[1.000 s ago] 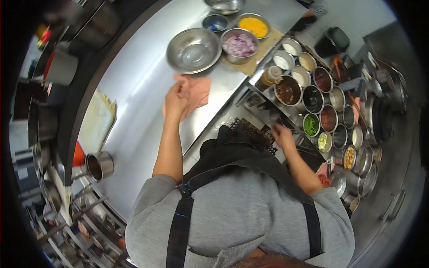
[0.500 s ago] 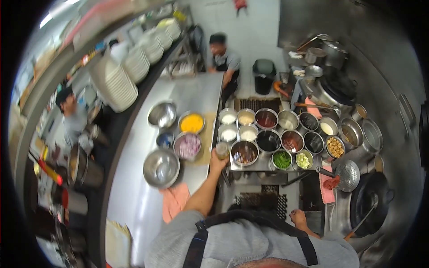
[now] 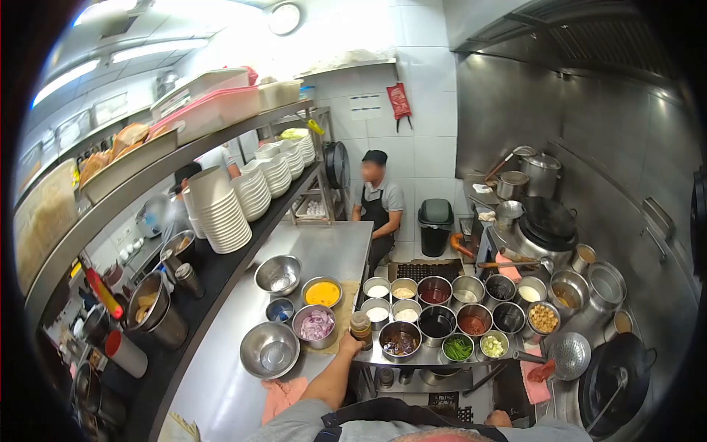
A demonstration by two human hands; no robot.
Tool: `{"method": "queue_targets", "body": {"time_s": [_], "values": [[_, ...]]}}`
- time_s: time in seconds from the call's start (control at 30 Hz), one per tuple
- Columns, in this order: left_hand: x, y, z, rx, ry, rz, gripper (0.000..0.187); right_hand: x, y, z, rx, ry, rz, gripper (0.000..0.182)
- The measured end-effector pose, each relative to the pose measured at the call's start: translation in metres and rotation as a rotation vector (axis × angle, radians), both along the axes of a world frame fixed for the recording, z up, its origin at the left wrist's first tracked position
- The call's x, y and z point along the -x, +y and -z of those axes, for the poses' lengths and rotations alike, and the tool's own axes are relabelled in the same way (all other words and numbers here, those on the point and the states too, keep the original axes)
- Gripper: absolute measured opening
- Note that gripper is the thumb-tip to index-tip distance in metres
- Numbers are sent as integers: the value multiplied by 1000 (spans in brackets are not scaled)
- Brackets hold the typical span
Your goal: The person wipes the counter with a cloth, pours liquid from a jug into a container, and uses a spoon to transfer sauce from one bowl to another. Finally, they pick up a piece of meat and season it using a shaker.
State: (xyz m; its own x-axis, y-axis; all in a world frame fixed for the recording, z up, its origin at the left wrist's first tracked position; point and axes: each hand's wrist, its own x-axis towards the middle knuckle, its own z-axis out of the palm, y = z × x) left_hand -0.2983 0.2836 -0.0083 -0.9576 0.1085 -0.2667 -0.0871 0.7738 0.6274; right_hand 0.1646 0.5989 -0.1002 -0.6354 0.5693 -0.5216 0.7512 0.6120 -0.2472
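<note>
A small glass bottle point(image 3: 361, 328) with a pale lid and brownish stuff inside is being reached by the left hand point(image 3: 349, 345), right at the front corner of the steel rack point(image 3: 412, 359) of sauce pots. The fingers look curled against the bottle's base, but whether it's actually gripped can't be told, too small. Only a sliver of the right hand point(image 3: 499, 418) is seen at the bottom edge, and its fingers can't be made out.

The steel surface point(image 3: 324, 254) is smooth and shiny. Just left of the hand, chopped red onion is held in a round metal bowl point(image 3: 315, 325), something yellow in another bowl point(image 3: 322, 294), and a bigger steel bowl point(image 3: 269, 350) is sat empty. A pink cloth point(image 3: 283, 394) is lying crumpled below it. Dark sauce is held in the pot point(image 3: 401, 340) right beside the bottle, chopped greens in a little pot point(image 3: 458, 348) further along. Another person point(image 3: 378, 202) in an apron is stood at the far end.
</note>
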Motion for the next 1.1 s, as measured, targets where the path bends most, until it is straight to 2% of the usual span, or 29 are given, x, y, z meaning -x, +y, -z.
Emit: {"method": "queue_targets", "body": {"time_s": [0.03, 0.1, 0.17, 0.23, 0.27, 0.33, 0.4, 0.43, 0.5, 0.53, 0.57, 0.63, 0.7, 0.8, 0.9, 0.93, 1.1], "values": [[-3, -9, 18, -10, -3, -16, 78, 10, 0, -5, -10, -3, -16, 28], [-16, -30, 61, -171, 270, 94, 60, 35, 7, -2, -62, 34, -69, 28], [-80, -50, 48, -273, 255, 87, 44, 57, 4, 6, -65, 21, -100, 28], [-128, -76, 107, -444, 204, 198, 40, 74, -5, 16, -9, 44, -154, 30], [-136, -81, 111, -445, 200, 172, 40, 84, -12, 20, 5, 73, -220, 31], [-184, -112, 156, -410, 136, 164, 40, 94, -14, 40, 46, 162, -421, 33], [-217, -132, 169, -371, 21, 148, 39, 101, -14, 54, 115, 252, -674, 34], [-225, -141, 174, -351, -37, 142, 39, 108, -22, 66, 8, 306, -704, 33], [-232, -155, 176, -315, -155, 146, 38, 132, -33, 35, -51, 333, -904, 28], [-234, -160, 175, -299, -213, 155, 38, 146, -32, 46, -27, 294, -810, 25], [-229, -155, 167, -281, -266, 169, 38, 157, -38, 34, -126, 293, -818, 23], [-229, -162, 158, -238, -357, 214, 37, 182, -44, 18, -102, 182, -758, 21], [-249, -164, 162, -193, -411, 284, 37, 199, -54, -17, -18, 239, -658, 24], [-258, -158, 167, -139, -460, 405, 36, 208, -59, -15, 37, 370, -542, 28], [-256, -147, 171, -97, -497, 513, 35, 194, -63, -22, 122, 313, -520, 30], [-254, -148, 171, -83, -511, 547, 35, 183, -66, -44, 151, 266, -515, 29], [-226, -111, 157, -8, -584, 686, 34, 100, -22, 10, 136, 202, -391, 24]]}}
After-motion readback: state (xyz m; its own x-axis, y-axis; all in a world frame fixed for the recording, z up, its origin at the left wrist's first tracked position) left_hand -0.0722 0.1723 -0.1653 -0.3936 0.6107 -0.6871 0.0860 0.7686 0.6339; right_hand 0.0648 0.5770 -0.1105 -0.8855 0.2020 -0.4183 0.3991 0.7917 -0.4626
